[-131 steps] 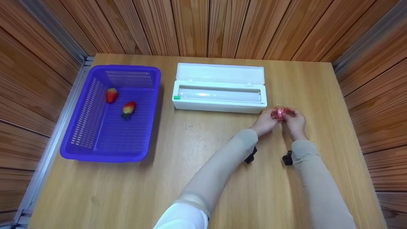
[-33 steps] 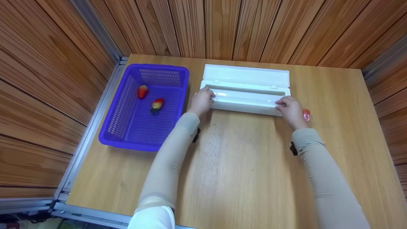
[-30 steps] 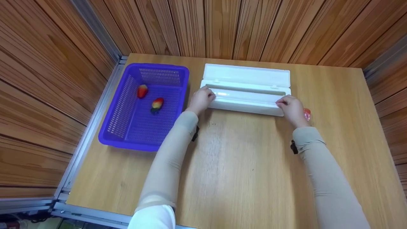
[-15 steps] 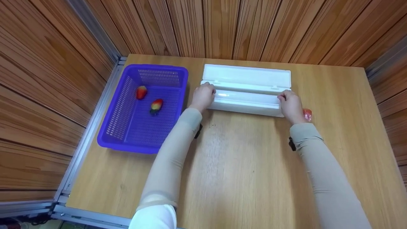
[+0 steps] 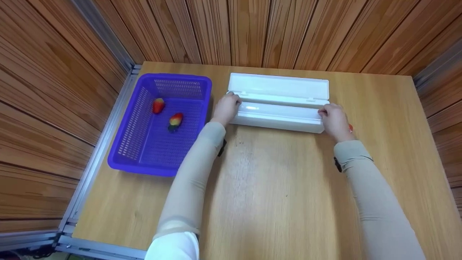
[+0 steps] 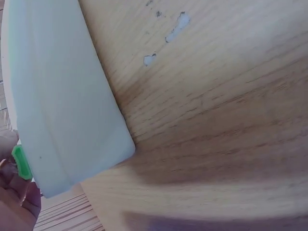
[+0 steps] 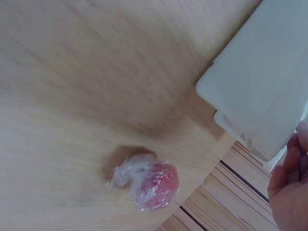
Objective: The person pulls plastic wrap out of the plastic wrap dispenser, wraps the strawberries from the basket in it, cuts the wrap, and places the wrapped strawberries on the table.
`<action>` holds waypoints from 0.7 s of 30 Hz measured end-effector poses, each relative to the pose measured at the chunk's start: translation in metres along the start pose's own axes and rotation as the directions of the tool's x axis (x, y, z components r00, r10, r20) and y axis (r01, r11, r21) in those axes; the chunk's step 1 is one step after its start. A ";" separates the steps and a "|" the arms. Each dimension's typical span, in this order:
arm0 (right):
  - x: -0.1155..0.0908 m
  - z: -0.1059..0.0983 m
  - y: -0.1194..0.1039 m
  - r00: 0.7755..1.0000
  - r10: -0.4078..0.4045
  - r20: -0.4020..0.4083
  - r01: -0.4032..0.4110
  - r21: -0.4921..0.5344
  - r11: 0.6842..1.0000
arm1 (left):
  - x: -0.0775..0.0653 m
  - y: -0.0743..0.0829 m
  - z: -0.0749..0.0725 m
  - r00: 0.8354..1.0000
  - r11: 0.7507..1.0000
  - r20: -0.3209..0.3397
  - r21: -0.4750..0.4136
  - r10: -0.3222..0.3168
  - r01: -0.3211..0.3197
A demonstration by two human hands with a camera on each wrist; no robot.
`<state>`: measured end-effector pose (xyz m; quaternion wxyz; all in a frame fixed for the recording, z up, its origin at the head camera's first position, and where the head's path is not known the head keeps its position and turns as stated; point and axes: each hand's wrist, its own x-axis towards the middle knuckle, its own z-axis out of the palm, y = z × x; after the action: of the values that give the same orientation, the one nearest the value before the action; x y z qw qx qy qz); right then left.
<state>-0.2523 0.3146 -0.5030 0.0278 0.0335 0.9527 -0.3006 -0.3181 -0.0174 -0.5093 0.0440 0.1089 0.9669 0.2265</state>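
A white cling film dispenser (image 5: 274, 122) lies on the table with its lid (image 5: 278, 85) tipped back. Across its top stretches a shiny sheet of clear cling film (image 5: 276, 109). At the left end, my left hand (image 5: 226, 109) pinches the film's edge, beside the green slider (image 6: 21, 162) seen in the left wrist view. My right hand (image 5: 335, 122) pinches the film at the other end, thumb against curled fingers. A strawberry wrapped in film (image 7: 156, 185) lies right of the dispenser, mostly hidden behind the right hand in the head view.
To the left stands a purple perforated basket (image 5: 115, 151) with two unwrapped strawberries, one (image 5: 158, 105) near its left wall and another (image 5: 175, 121) nearer the middle. Wood-panelled walls (image 5: 267, 32) enclose the table (image 5: 260, 195) at the back and sides.
Earlier both hands held the wrapped strawberry at the right; it now lies on the table. The hands have moved to the dispenser's ends and raised the film slightly over the roll.
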 end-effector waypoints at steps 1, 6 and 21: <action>0.001 -0.001 -0.001 1.000 0.024 -0.012 -0.023 0.016 1.000 | 0.001 0.000 -0.001 1.000 1.000 -0.003 -0.009 -0.007 0.007; 0.004 -0.010 -0.009 0.989 0.144 -0.029 -0.139 0.146 0.980 | 0.006 0.002 -0.011 0.999 0.998 -0.016 -0.042 -0.045 0.044; 0.005 -0.038 -0.027 0.972 0.222 -0.076 -0.191 0.300 0.935 | 0.010 0.012 -0.046 0.996 0.988 -0.061 -0.144 -0.061 0.051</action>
<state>-0.2612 0.3150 -0.4566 0.0023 0.1535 0.8895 -0.4305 -0.3312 -0.0241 -0.4635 0.0263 0.0709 0.9519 0.2968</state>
